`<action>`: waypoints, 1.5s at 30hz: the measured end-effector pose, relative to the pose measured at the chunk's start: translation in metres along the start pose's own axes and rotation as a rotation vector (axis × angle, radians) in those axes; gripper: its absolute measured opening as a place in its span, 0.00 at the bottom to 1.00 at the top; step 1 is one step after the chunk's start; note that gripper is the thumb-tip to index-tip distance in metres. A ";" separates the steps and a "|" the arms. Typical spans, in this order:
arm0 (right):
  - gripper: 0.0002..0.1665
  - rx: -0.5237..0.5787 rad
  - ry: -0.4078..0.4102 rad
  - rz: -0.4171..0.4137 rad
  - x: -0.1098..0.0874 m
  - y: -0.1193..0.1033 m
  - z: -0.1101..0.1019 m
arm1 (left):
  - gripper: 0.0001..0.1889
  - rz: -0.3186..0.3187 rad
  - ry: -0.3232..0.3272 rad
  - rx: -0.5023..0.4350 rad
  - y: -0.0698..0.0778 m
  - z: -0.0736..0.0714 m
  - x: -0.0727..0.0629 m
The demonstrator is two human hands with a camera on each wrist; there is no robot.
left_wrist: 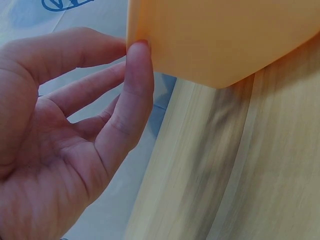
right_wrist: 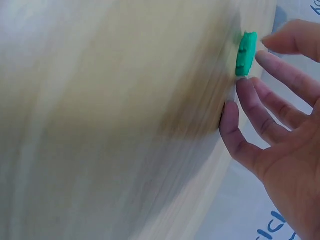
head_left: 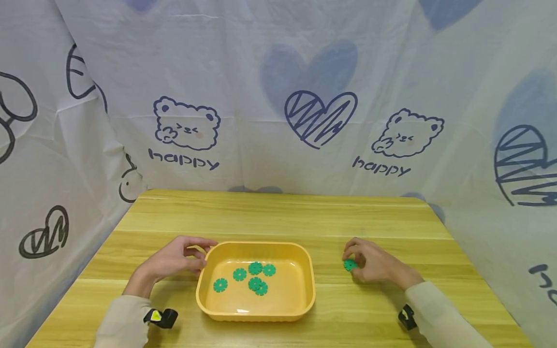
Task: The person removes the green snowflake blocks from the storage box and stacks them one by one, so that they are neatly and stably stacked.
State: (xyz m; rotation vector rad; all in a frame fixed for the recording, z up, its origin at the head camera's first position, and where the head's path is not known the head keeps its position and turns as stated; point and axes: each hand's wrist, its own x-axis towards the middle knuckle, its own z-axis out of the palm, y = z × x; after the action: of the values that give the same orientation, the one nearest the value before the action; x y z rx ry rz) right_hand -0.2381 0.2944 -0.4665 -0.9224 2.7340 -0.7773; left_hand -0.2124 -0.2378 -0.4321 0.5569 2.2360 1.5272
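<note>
A yellow plastic tub stands on the table with several green notched discs inside. My left hand is at its left end, gripping the wall near the far corner with thumb and fingers. In the left wrist view, fingertips meet the tub's edge. To the right of the tub, my right hand reaches down over another green notched disc. The right wrist view shows this green piece edge-on, close over the tabletop, with loosely bent, spread fingers around it and small gaps showing.
The wooden table fills the lower part of the head view. A white cloth printed with hearts and bears hangs behind it and along both sides. Each wrist carries a black strap mount.
</note>
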 end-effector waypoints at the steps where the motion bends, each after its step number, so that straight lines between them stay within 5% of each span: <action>1: 0.14 0.009 -0.002 0.008 -0.001 0.000 -0.001 | 0.31 0.001 0.000 0.001 0.000 0.000 0.000; 8: 0.21 0.016 -0.009 0.005 -0.004 0.005 -0.003 | 0.30 -0.014 0.006 0.010 -0.002 -0.001 0.001; 20: 0.11 0.034 0.005 -0.020 -0.005 0.003 -0.003 | 0.30 -0.021 0.008 0.029 -0.003 -0.001 0.001; 45: 0.11 0.007 0.039 0.018 -0.004 0.003 -0.004 | 0.30 -0.013 0.008 0.022 -0.003 -0.001 0.001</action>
State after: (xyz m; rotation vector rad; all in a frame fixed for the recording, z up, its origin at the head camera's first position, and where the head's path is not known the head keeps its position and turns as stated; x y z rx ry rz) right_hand -0.2378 0.3001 -0.4648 -0.8886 2.7672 -0.8096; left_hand -0.2140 -0.2390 -0.4344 0.5429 2.2601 1.5028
